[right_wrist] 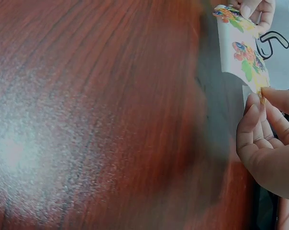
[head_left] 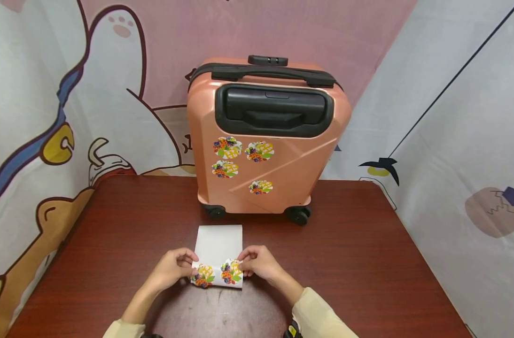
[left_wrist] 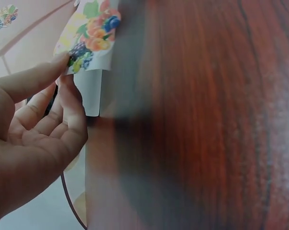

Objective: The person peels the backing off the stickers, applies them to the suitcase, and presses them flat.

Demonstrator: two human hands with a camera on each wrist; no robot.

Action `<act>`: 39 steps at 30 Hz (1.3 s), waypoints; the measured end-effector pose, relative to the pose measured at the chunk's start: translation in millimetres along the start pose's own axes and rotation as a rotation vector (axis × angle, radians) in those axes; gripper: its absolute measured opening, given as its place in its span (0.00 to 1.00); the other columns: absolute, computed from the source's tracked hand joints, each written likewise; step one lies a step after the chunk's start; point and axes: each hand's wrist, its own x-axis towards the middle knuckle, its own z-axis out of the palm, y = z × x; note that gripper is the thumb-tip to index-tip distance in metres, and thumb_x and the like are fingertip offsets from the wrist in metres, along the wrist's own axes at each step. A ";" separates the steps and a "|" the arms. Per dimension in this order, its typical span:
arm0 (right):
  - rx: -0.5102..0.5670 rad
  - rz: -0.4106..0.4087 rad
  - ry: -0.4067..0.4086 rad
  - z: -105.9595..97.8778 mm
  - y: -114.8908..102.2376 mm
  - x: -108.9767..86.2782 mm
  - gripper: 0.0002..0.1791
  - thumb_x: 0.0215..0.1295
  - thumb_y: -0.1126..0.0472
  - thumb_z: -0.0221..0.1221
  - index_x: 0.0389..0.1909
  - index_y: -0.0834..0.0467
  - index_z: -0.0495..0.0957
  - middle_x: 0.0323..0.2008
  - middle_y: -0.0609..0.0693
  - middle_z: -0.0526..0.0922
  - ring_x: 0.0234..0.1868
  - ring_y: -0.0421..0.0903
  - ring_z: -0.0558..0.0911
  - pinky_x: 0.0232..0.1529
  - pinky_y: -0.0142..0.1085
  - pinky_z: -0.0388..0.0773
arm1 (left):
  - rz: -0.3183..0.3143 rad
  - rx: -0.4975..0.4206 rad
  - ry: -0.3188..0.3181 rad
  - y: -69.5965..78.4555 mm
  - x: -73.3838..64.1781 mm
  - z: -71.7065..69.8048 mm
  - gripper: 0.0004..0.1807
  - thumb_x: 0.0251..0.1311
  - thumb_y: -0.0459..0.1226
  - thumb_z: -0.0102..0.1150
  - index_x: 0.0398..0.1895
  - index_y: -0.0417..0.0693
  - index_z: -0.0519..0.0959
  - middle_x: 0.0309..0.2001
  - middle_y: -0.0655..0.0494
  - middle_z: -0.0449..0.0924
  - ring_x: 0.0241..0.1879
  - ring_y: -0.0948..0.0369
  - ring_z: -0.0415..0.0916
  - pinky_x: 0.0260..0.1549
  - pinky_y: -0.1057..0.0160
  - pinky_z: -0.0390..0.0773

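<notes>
A white sticker sheet (head_left: 219,241) lies on the table in front of the suitcase, its near part curled up. Two round fruit stickers (head_left: 230,272) show on the curled part. My left hand (head_left: 171,268) pinches the sheet's left edge between thumb and fingers, beside one fruit sticker (left_wrist: 94,28). At the opposite edge my right hand (head_left: 262,264) pinches the sheet by the other sticker (right_wrist: 250,60). Behind it stands an upright salmon-pink suitcase (head_left: 282,164) with several round fruit stickers on its front, three grouped upper left and one lower, near the middle.
The dark red-brown wooden table (head_left: 350,263) carries the suitcase near its back edge, on black wheels (head_left: 298,216). A cloth backdrop (head_left: 164,56) with cartoon prints hangs behind and at both sides. Light glares on the tabletop near the front.
</notes>
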 end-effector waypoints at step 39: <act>-0.027 -0.042 0.023 -11.8 -3.9 5.0 0.09 0.51 0.74 0.59 0.34 0.74 0.75 0.20 0.52 0.77 0.18 0.47 0.76 0.24 0.50 0.76 | 0.063 -0.006 0.047 6.5 0.9 2.4 0.08 0.48 0.26 0.63 0.32 0.32 0.76 0.28 0.48 0.77 0.28 0.61 0.74 0.25 0.68 0.74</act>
